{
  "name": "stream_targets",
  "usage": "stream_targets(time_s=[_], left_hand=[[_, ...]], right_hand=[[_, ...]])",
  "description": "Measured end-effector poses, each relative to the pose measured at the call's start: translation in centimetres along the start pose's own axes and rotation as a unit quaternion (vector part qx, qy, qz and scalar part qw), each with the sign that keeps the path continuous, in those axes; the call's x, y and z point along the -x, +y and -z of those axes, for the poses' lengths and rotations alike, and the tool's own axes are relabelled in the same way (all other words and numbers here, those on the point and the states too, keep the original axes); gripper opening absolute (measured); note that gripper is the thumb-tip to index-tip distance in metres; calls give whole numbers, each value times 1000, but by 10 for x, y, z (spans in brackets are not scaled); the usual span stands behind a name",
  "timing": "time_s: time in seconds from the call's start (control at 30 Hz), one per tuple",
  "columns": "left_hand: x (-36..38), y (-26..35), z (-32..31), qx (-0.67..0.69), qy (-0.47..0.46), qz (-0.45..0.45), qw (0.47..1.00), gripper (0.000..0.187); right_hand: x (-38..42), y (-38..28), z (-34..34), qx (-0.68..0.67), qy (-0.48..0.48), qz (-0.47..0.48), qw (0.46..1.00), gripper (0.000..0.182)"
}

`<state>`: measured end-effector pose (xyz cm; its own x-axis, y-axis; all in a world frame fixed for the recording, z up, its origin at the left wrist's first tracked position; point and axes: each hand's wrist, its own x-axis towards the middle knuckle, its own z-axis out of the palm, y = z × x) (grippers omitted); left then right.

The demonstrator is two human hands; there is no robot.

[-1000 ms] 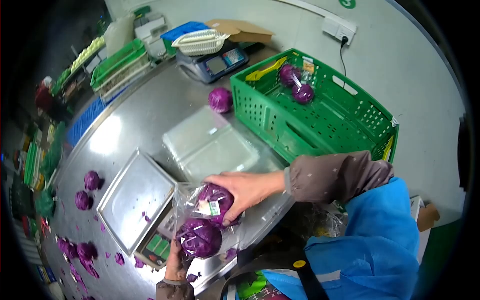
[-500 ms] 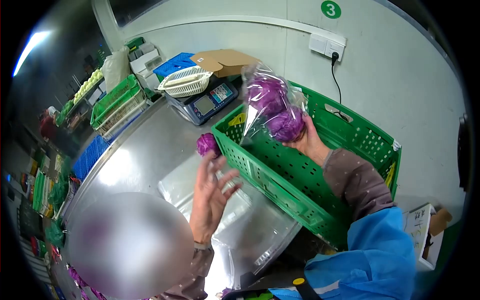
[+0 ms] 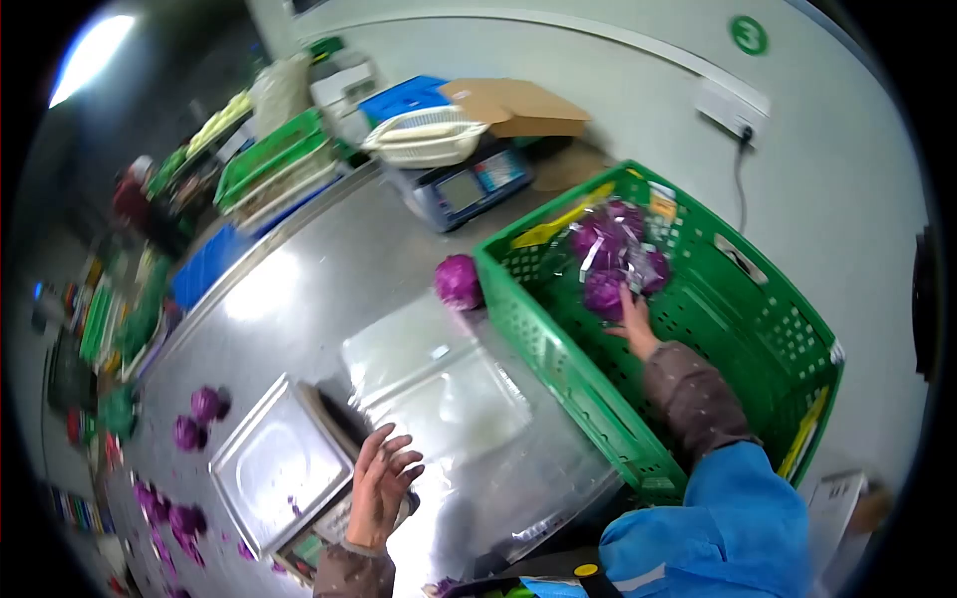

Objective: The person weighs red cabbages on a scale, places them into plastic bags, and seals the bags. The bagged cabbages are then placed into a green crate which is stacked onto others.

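Observation:
A clear plastic bag of purple cabbages [image 3: 610, 254] is inside the green crate [image 3: 558, 374], toward its far left end. My right hand [image 3: 636, 324] reaches over the crate's near wall, its fingers closed on the near end of the bag. Above the steel table, my left hand [image 3: 381, 490] is held with spread, slightly curled fingers and nothing in them. Closest to that hand are a stack of flat clear plastic bags [image 3: 449, 384] and a scale with a shiny metal platform [image 3: 279, 463]. One loose purple cabbage [image 3: 459, 282] rests against the crate's left corner.
Several purple cabbages [image 3: 206, 404] and leaf scraps lie on the table's left part. At the back stand a blue digital scale [image 3: 459, 189] bearing a white basket [image 3: 427, 140], and a cardboard box [image 3: 518, 105]. Green baskets [image 3: 269, 159] are farther left. A person [image 3: 140, 199] stands in the background.
My right hand has lowered the bagged cabbages from above the crate down into it. My left hand has moved down toward me, still open. The view has shifted, revealing the metal-topped scale.

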<state>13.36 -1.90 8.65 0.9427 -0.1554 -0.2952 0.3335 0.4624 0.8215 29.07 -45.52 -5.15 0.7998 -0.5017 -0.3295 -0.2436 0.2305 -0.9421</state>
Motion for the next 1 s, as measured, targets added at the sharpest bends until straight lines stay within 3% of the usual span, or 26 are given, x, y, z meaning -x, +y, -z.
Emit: stream_targets(time_s=[0.03, 0.1, 0.13, 0.17, 0.2, 0.23, 0.27, 0.37, 0.4, 0.43, 0.47, 0.5, 0.53, 0.6, 0.67, 0.7, 0.77, 0.83, 0.87, 0.9, 0.93, 0.97, 1.0], left_hand=[[6, -4, 8, 6, 16, 10, 1000, 49], [20, -12, 16, 26, 24, 13, 999, 42], [29, -16, 22, 36, 11, 17, 999, 41], [38, -19, 25, 32, 26, 17, 999, 40], [44, -24, 33, 24, 52, 34, 998, 38], [54, -27, 40, 26, 62, 27, 997, 39], [63, -31, 51, 24, 58, 12, 998, 39], [85, -28, 81, 60, 78, -11, 995, 37], [92, -24, 98, 62, 84, -35, 994, 37], [97, -17, 114, 65, 86, -57, 993, 37], [105, -3, 128, 70, 98, -87, 989, 36], [110, 7, 149, 64, 116, -121, 984, 34], [116, 22, 169, 44, 140, -142, 979, 34], [125, 58, 212, 9, 203, -172, 964, 33], [124, 82, 278, -8, 272, -202, 941, 35], [118, 87, 319, -10, 303, -223, 926, 36], [109, 107, 382, -66, 375, -227, 896, 42], [90, 118, 448, -240, 443, -201, 840, 50], [86, 132, 455, -215, 450, -178, 848, 62], [77, 138, 475, -214, 443, -176, 852, 62], [65, 142, 499, -346, 479, -201, 782, 68], [54, 147, 519, -467, 503, -222, 692, 74], [47, 155, 532, -434, 480, -234, 725, 86]], right_hand=[[4, -8, 6, 108, -18, -24, 994, 74], [7, -26, 13, 193, -75, -30, 978, 71], [-2, -24, 33, 503, -189, 236, 810, 64], [-58, 10, 59, 400, -191, 212, 871, 54], [-44, -14, 48, 212, -133, 2, 968, 59], [-26, -39, 42, 268, -131, -33, 954, 60], [-22, -46, 45, 278, -116, -1, 953, 58], [-31, -87, 53, 463, -98, 52, 879, 39], [-92, -77, 83, 480, -102, 132, 861, 40], [-107, -82, 89, 506, -47, 245, 826, 43], [-67, -117, 65, 594, -26, 235, 769, 44], [-91, -122, 72, 578, -29, 309, 755, 41], [-83, -135, 62, 573, -27, 320, 754, 40], [-65, -149, 28, 565, -20, 335, 754, 39], [-35, -151, -12, 527, -2, 440, 727, 31], [3, -153, -45, 529, 2, 442, 725, 31], [113, -150, -136, 414, -191, 286, 843, 23], [167, -123, -209, 395, -194, 250, 863, 16], [187, -109, -243, 402, -250, 258, 842, 15], [201, -93, -280, 407, -305, 265, 819, 14], [207, -71, -321, 387, -353, 458, 718, 11], [258, -73, -364, 405, -378, 242, 796, 12], [294, -63, -407, 388, -409, 252, 787, 14]])
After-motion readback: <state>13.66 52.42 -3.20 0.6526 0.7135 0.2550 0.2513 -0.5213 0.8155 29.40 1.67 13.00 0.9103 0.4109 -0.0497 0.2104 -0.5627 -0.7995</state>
